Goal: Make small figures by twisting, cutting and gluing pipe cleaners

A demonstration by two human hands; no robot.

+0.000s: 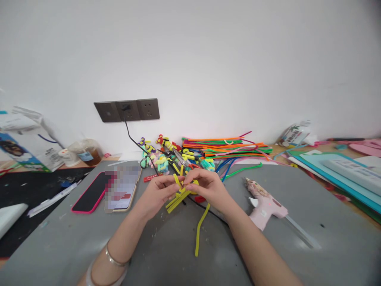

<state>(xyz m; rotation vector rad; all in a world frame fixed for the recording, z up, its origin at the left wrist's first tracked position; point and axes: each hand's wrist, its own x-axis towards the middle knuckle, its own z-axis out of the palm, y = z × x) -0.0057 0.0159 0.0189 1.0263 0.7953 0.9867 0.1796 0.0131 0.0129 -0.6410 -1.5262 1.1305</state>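
Observation:
My left hand [162, 192] and my right hand [205, 186] meet over the middle of the grey mat. Both are closed with fingertips pinching yellow pipe cleaners [177, 201], bent and bundled together. One loose yellow strand [201, 230] hangs down below my right hand toward the mat. The exact grip points are partly hidden behind the fingers. Just beyond the hands lies a heap of small pipe-cleaner figures [162, 163], with scissors [180, 159] among them.
A pink glue gun [268, 204] lies at right on the grey mat [166, 254]. Two phones, a pink-edged one [92, 193] and a lit one [123, 190], rest at left. Coloured pipe cleaners [235, 151] are stacked by the wall. A black cable [133, 139] hangs from the socket [127, 110].

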